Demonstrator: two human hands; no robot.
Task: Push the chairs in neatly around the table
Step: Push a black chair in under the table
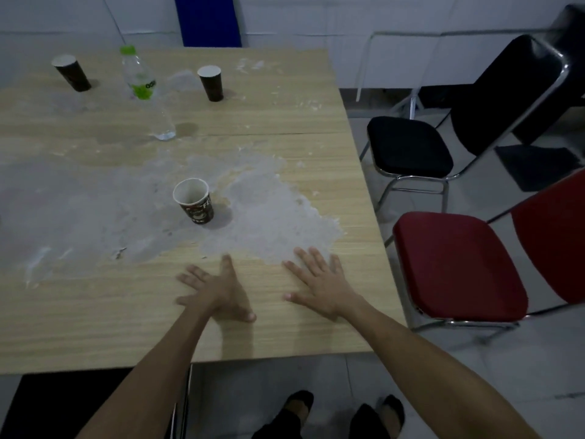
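Head view: your left hand and right hand lie flat, fingers spread, holding nothing, on the tabletop. Beside its right edge, the red chair and farther black chair stand pulled out; shoving them hard could jolt the paper cup and bottle.

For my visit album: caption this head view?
Both hands, left and right, flat on the table; red chair unpushed.

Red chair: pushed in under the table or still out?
Out. The red chair stands clear of the table edge, seat fully visible beside it, not under it.
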